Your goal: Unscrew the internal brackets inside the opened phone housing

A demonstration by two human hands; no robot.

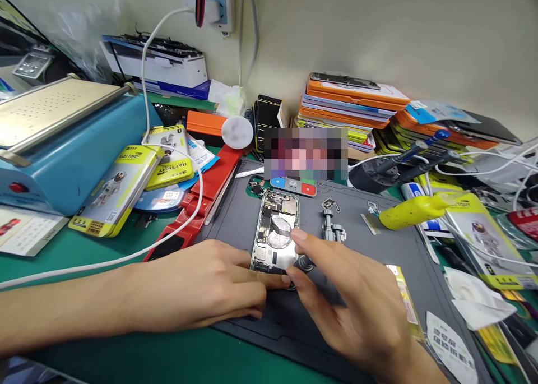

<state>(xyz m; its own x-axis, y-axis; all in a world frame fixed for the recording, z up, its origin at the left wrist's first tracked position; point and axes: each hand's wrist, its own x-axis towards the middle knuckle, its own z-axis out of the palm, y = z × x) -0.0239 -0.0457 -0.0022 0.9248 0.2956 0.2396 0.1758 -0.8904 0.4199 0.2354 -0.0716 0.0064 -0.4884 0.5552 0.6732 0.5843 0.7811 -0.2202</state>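
An opened phone (287,206) lies face-up on the grey mat, with its circuit boards, silvery plates and round coil bare. At its lower left, my left hand (218,286) steadies it: the index finger stretches across the bottom end while the other fingers curl in. My right hand (357,294) is over the phone's right edge, thumb and index finger apart, their tips close to the lower right side. Between those two fingers shows a dark ridged screwdriver end (305,263); whether it is touched I cannot tell. More grey screwdrivers (328,224) lie right of the phone.
A grey work mat (235,331) covers the green table. On the left are a blue heating plate machine (84,148), battery boxes (117,188), a red holder (180,227) and a white cable. To the right stand a yellow bottle (407,213) and a screwdriver stand (372,174). Stacked cases (344,109) line the wall.
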